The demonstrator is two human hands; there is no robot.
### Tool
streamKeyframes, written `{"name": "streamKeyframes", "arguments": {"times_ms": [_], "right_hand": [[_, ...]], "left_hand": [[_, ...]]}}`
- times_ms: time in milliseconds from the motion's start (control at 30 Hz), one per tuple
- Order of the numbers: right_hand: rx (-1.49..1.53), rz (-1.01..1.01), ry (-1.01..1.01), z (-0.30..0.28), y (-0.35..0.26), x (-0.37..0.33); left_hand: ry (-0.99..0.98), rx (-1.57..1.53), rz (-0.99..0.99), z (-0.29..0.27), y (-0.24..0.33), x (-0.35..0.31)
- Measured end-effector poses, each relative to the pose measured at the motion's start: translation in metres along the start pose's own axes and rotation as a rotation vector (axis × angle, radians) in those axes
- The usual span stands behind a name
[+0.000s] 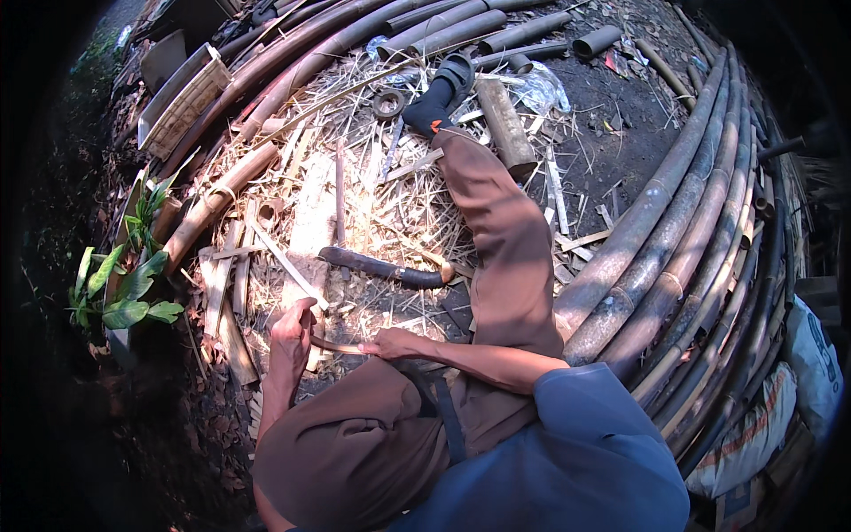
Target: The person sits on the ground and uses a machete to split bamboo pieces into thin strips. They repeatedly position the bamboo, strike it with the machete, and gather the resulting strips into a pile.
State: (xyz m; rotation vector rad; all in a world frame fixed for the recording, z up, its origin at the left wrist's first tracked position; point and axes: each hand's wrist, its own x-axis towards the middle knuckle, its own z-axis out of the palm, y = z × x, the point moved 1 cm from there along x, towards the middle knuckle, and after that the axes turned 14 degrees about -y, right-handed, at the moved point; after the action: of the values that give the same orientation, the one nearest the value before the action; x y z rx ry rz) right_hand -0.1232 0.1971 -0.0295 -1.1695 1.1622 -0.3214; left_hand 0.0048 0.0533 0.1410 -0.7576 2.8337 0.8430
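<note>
I sit on the ground with my right leg stretched out over bamboo shavings. My left hand (291, 341) and my right hand (392, 343) both grip a thin bamboo strip (337, 346) held across in front of my bent left knee. A large curved knife (381, 269) with a dark blade and wooden handle lies on the shavings just beyond my hands, with nothing touching it.
Long bamboo poles (674, 230) lie stacked along the right side and across the top. Split bamboo slats (226, 284) lie at the left beside a green plant (124, 293). A short bamboo section (505, 124) rests by my foot. Sacks (762, 426) sit at the lower right.
</note>
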Motion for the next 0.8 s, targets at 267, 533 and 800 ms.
{"name": "streamKeyframes", "arguments": {"times_ms": [267, 533, 800], "right_hand": [[0.088, -0.052, 0.148, -0.019, -0.02, -0.039], [0.148, -0.194, 0.042, -0.031, -0.018, -0.036], [0.087, -0.066, 0.217, -0.049, -0.049, -0.053]], "left_hand": [[0.376, -0.726, 0.046, -0.008, -0.039, -0.011], [0.534, -1.018, -0.295, -0.02, -0.043, -0.011], [0.741, -1.382, -0.106, -0.012, -0.038, -0.048]]}}
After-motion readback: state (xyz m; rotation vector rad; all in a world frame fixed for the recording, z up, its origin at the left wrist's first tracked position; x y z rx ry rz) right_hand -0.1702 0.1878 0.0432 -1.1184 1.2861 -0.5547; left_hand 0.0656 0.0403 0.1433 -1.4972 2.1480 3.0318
